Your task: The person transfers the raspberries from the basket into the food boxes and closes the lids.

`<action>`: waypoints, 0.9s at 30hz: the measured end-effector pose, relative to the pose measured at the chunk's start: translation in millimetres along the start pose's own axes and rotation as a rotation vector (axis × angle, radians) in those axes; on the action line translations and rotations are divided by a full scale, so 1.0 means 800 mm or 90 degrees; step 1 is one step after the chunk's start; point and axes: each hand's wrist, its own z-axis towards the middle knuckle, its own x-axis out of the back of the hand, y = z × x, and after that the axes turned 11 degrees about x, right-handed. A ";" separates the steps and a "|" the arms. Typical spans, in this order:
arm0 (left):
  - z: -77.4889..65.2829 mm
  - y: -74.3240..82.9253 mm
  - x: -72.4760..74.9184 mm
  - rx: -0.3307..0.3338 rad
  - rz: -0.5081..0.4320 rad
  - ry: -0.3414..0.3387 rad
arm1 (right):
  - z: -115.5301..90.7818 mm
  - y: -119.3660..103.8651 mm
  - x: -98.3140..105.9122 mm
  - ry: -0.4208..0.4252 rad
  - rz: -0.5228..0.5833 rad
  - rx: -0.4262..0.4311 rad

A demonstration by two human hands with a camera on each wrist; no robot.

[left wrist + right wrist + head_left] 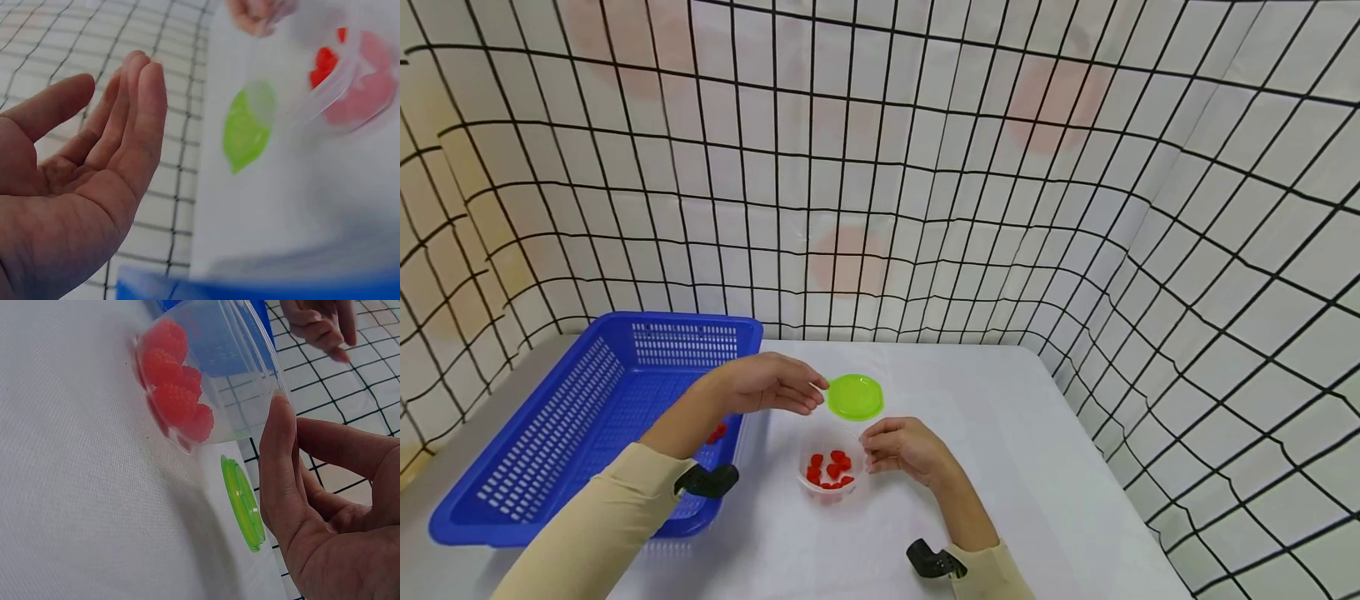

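A clear plastic bowl (829, 498) stands on the white table and holds several red raspberries (175, 403). At its right side, my right hand (904, 448) pinches the rim between thumb and fingers. My left hand (772, 383) hovers by the right edge of the blue basket, its fingers loosely extended and nothing in them. Just beyond those fingertips, a bright green lid (856, 397) lies flat on the table behind the bowl. The left wrist view shows the empty palm (87, 181), with the lid and bowl off to the right.
On the left of the table sits a large blue perforated basket (617, 400). A few red raspberries (718, 432) lie in it, partly covered by my left forearm. A white backdrop with a black grid (865, 183) encloses the table (1000, 467) at the back and sides.
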 end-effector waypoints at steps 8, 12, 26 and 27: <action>-0.047 0.003 0.050 -0.069 -0.095 0.060 | 0.001 0.002 0.001 0.001 0.003 0.004; -0.069 -0.006 0.078 -0.073 -0.111 0.090 | 0.001 0.002 0.001 0.000 0.002 0.005; -0.091 -0.073 0.148 -0.006 -0.111 0.144 | 0.000 -0.001 0.000 0.000 -0.004 0.001; -0.090 -0.077 0.150 0.001 -0.110 0.153 | 0.000 -0.001 0.000 0.000 -0.002 0.001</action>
